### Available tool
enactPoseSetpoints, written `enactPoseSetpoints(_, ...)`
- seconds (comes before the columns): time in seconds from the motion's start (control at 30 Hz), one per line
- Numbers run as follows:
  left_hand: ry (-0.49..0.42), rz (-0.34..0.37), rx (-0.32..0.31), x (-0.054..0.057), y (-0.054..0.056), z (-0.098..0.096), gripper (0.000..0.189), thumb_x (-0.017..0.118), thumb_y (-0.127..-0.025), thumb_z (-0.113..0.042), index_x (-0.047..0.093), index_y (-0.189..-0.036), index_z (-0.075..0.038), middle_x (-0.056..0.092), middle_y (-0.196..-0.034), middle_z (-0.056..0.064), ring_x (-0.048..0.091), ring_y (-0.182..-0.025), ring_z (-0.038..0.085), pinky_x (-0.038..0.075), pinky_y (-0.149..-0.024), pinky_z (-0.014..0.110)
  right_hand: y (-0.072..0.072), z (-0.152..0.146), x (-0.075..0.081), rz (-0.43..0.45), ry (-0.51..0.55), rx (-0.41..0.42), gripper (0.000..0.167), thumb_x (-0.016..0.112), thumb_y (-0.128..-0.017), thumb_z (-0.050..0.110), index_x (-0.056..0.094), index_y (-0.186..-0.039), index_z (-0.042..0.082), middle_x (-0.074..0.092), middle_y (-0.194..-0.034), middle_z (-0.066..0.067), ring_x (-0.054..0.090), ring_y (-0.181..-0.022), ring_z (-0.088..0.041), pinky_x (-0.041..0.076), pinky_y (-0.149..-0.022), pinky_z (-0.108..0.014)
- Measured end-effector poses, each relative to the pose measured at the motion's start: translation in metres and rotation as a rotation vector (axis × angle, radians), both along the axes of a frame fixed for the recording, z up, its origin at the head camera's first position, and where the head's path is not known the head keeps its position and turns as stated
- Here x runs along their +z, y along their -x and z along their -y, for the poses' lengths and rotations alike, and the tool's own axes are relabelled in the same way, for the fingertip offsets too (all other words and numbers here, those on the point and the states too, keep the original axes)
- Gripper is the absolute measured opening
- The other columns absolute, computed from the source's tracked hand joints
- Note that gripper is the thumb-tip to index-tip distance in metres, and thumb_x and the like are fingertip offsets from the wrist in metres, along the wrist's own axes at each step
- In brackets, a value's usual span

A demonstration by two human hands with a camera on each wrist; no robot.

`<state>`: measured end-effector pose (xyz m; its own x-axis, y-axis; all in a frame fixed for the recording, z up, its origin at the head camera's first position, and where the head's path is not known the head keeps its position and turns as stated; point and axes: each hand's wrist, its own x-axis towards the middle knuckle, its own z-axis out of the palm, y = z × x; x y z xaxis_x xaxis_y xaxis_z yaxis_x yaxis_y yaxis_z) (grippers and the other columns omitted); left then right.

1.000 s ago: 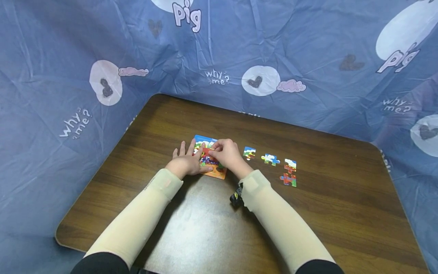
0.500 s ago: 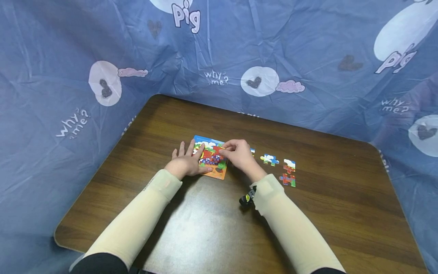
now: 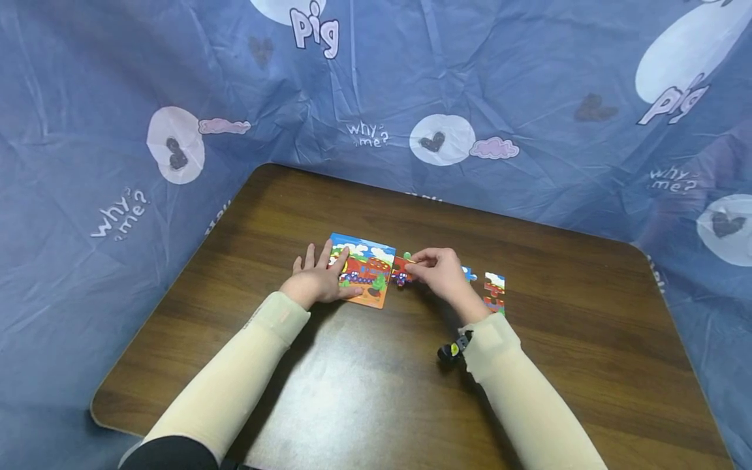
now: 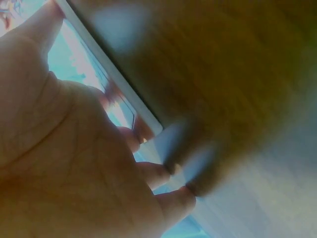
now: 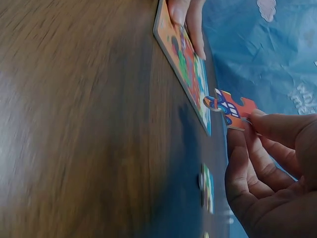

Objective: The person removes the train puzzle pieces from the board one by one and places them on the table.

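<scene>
Head view: two hands over a wooden worktop (image 3: 564,339). Left hand (image 3: 314,281), fingers straight and spread wide, nothing gripped; its thumb and nearest finger lie over the left part of the puzzle board (image 3: 370,267), one count, printed with a red train, clouds and orange ground. Right hand (image 3: 444,277) pinches one train jigsaw piece (image 5: 234,110), red with a blue wheel, thumb against fingers, the gap between them no wider than the card. The right wrist view shows it raised off the worktop, just beside the board's right edge; contact with the board cannot be told. Loose pieces in the head view, three: one blue piece (image 3: 468,273), partly behind the right hand; then a cloud-topped piece (image 3: 495,281) and a red-and-green piece (image 3: 495,304), close together, the latter part-covered by the right arm. Sleeves, two, pale.
</scene>
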<state>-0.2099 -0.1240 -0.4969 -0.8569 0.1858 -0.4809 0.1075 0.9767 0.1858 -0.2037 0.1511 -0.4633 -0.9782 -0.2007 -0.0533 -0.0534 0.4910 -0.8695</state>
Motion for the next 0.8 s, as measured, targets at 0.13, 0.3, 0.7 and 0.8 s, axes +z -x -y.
enactPoseSetpoints(0.13,-0.002,-0.004,-0.008,0.0,-0.001,0.001,0.107,0.039,-0.084,-0.089,-0.01,-0.162,-0.035,-0.03,-0.164,0.006,-0.019,-0.148,0.045,0.001,-0.114,0.066,-0.006,-0.015,0.002,0.012,0.014,-0.006,0.019,0.077,-0.094,0.015,0.076,-0.103,-0.001,0.075,-0.086,-0.01,0.072,-0.08,-0.031,0.057,-0.073,-0.05)
enactPoseSetpoints(0.3,0.001,-0.011,-0.016,-0.001,-0.002,0.002,0.108,0.038,-0.083,-0.09,-0.01,-0.162,-0.035,-0.03,-0.164,0.007,-0.018,-0.148,0.046,0.002,-0.114,0.066,-0.013,-0.036,0.004,0.041,0.032,-0.036,0.024,0.078,-0.093,0.017,0.075,-0.106,-0.003,0.075,-0.089,-0.012,0.072,-0.082,-0.03,0.058,-0.076,-0.048)
enactPoseSetpoints(0.7,0.009,-0.015,-0.018,-0.001,-0.002,0.002,0.106,0.037,-0.084,-0.089,-0.01,-0.163,-0.035,-0.029,-0.164,0.007,-0.017,-0.149,0.046,0.002,-0.115,0.065,-0.023,-0.081,0.006,0.095,-0.071,-0.049,0.025,0.077,-0.094,0.014,0.075,-0.107,-0.006,0.074,-0.085,-0.013,0.07,-0.073,-0.025,0.056,-0.061,-0.034)
enactPoseSetpoints(0.8,0.004,-0.016,-0.017,0.0,-0.002,0.002,0.106,0.037,-0.084,-0.089,-0.01,-0.163,-0.035,-0.029,-0.164,0.007,-0.017,-0.149,0.046,0.002,-0.115,0.065,-0.024,-0.09,0.008,0.143,-0.131,-0.044,0.026,0.077,-0.094,0.019,0.076,-0.107,-0.003,0.074,-0.082,-0.009,0.066,-0.067,-0.021,0.05,-0.054,-0.032)
